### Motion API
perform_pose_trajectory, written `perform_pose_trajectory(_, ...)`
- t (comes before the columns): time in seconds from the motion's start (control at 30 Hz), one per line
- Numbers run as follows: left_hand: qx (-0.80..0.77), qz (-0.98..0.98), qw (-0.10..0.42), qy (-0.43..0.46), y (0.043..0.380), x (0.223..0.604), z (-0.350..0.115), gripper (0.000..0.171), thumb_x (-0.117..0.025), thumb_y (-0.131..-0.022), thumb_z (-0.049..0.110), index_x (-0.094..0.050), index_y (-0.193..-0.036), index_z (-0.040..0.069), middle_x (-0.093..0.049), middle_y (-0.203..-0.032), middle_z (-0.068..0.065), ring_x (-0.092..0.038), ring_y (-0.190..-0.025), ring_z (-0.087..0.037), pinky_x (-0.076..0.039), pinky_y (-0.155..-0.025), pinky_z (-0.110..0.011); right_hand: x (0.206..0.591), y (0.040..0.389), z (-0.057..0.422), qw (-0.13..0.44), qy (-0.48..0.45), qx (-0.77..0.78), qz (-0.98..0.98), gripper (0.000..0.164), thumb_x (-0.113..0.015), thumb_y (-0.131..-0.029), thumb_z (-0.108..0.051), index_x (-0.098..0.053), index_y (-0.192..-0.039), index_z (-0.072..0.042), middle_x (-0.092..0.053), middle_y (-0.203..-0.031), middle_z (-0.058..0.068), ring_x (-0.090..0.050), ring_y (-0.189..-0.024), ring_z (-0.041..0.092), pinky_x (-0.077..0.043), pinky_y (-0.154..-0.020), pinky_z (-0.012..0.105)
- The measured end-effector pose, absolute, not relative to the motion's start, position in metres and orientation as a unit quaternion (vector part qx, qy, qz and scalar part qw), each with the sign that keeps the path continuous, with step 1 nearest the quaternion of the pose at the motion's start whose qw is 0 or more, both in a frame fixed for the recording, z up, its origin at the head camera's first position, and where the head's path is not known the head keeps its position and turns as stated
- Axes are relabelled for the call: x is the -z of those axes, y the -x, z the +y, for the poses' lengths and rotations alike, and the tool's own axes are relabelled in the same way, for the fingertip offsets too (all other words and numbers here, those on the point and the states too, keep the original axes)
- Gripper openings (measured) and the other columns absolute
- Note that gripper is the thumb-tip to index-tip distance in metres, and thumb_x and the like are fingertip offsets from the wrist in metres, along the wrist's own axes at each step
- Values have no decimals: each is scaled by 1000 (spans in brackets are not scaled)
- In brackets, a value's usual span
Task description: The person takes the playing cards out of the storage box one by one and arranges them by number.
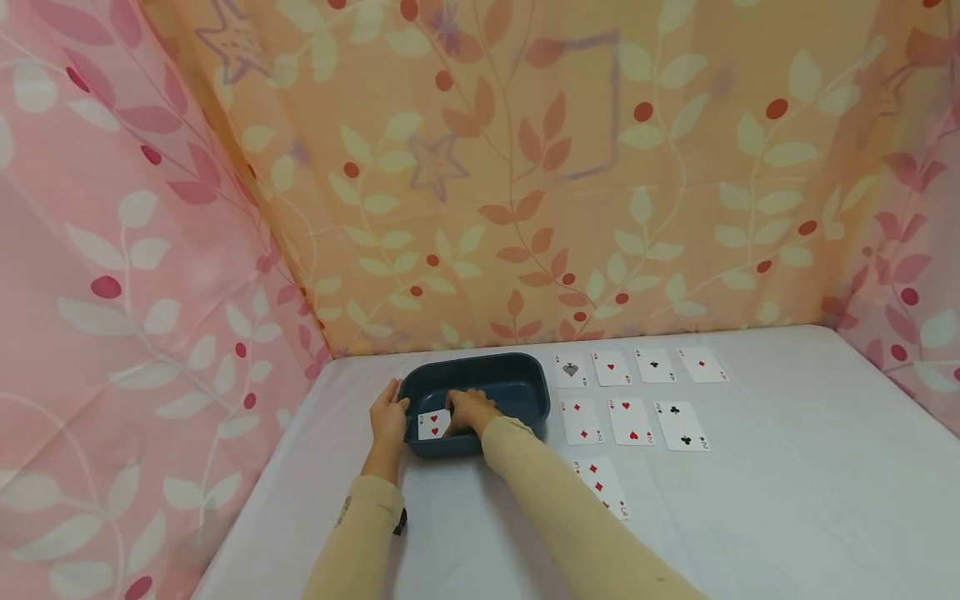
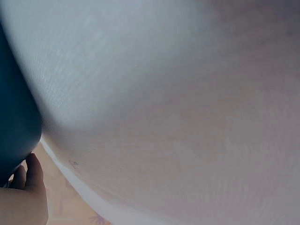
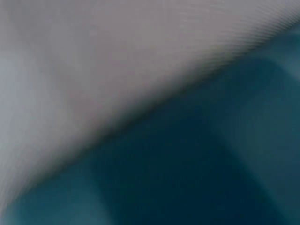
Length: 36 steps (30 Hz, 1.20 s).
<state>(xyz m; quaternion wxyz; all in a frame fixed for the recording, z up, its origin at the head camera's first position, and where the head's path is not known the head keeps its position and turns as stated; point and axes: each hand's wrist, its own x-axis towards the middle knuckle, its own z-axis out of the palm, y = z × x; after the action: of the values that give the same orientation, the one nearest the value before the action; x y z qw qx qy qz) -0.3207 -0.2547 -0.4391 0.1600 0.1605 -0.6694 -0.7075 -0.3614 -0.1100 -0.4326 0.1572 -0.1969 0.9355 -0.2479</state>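
Note:
A dark blue plastic basin point(image 1: 517, 446) sits on the white table. My left hand point(image 1: 387, 415) holds its left side, with the thumb at the rim; in the left wrist view, fingers point(image 2: 35, 171) lie against the basin's outer wall. Inside the basin, my right hand point(image 1: 471, 410) has its fingers at the right edge of a playing card point(image 1: 432, 426) with red hearts, pinching it. That hand covers part of the card. The right wrist view is blurred, showing only the basin wall point(image 3: 187, 164) and white cloth.
Face-up cards lie in rows right of the basin: aces such as the ace of hearts point(image 1: 612, 367) at the back, twos such as the two of clubs point(image 1: 681, 426) in front. The three of diamonds point(image 1: 600, 483) lies nearest, partly behind the right sleeve point(image 1: 555, 500). Patterned curtains point(image 1: 465, 208) enclose the table.

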Motion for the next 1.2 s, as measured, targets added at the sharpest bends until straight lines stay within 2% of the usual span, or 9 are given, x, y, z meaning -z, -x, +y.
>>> perform_pose_trajectory(0.2,707,-670,159,-161,322,440,-256,54,-40,-95,-12,-27,-148,-9,-32,-150,-22,-27,-142,-27,-22,-116,-37,436,365,-111,157,191,255,935,48,-88,-69,-30,-62,-105,-10,-56,-102,9,-48,-104,30,-41,-95,50)
perform_pose_trajectory(0.43,699,-677,159,-166,322,438,-255,54,-41,-95,-11,-28,-148,-8,-33,-150,-21,-28,-142,-27,-22,-116,-37,435,366,-112,156,184,262,934,47,-87,-70,-27,-64,-104,-6,-56,-99,10,-49,-101,31,-42,-94,51)
perform_pose_trajectory(0.67,701,-675,162,-163,321,438,-254,54,-40,-95,-11,-28,-148,-9,-34,-150,-23,-28,-142,-28,-21,-116,-37,442,372,-114,135,179,344,912,50,-88,-70,-21,-58,-106,-4,-59,-96,7,-54,-93,26,-43,-95,48)
perform_pose_trajectory(0.73,700,-675,163,-166,321,439,-254,54,-40,-95,-11,-28,-147,-9,-34,-150,-22,-28,-141,-28,-22,-116,-37,442,372,-114,121,189,383,896,45,-87,-70,-15,-57,-102,-2,-58,-92,7,-54,-88,22,-46,-91,41)
perform_pose_trajectory(0.8,698,-676,162,-170,320,441,-254,53,-40,-95,-10,-29,-148,-8,-34,-150,-22,-29,-141,-28,-21,-116,-37,441,371,-112,112,195,420,879,40,-86,-70,-8,-57,-97,-1,-56,-88,7,-52,-81,20,-49,-81,33)
perform_pose_trajectory(0.83,697,-677,162,-172,320,441,-254,53,-40,-96,-10,-29,-148,-8,-35,-149,-21,-29,-141,-28,-21,-116,-37,440,370,-112,110,196,438,871,38,-85,-70,-5,-57,-95,0,-55,-85,7,-51,-78,19,-49,-73,30)
perform_pose_trajectory(0.93,694,-680,156,-178,320,442,-253,53,-40,-96,-8,-29,-148,-6,-35,-150,-20,-28,-142,-27,-21,-116,-37,435,367,-107,109,196,473,852,33,-83,-72,-2,-59,-95,0,-53,-78,5,-48,-69,16,-44,-60,24)
perform_pose_trajectory(1.2,686,-689,167,-165,321,440,-256,54,-41,-94,-11,-30,-147,-9,-35,-149,-23,-29,-141,-28,-21,-116,-37,416,361,-79,107,194,547,807,34,-79,-79,-2,-61,-107,2,-61,-75,5,-53,-63,13,-51,-60,25)
